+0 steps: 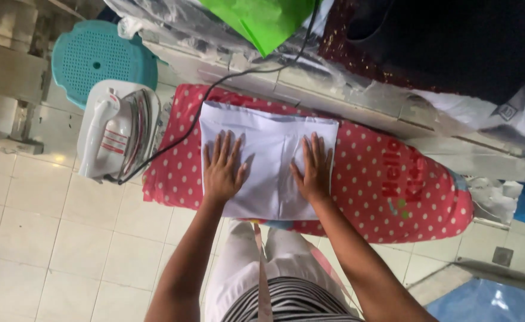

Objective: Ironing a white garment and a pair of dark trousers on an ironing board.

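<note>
**Two flat hands on one white garment**

One folded white cloth garment (268, 161) lies across one ironing board with a red, white-dotted cover (387, 191). Two hands press on the garment: the left hand (222, 170) on its left half, the right hand (315, 173) on its right half, well apart, with a crease of cloth between them. The fingers (224, 146) of both hands are spread out straight and lie flat on the cloth; they grip nothing.

One white electric iron (110, 134) stands on its rest at the board's left end, just beside the cover, and one black cord (227, 80) runs from it over the board's far edge towards the top of the view. One turquoise perforated plastic stool (98, 56) sits beyond the iron.

The board stands on a floor of pale cream square tiles (48, 238). Behind it runs a low ledge draped with clear plastic sheeting (358, 89), carrying one bright green sheet (262, 21) and a dark cloth (453, 42). The cover bears red lettering near its rounded right end.
</note>
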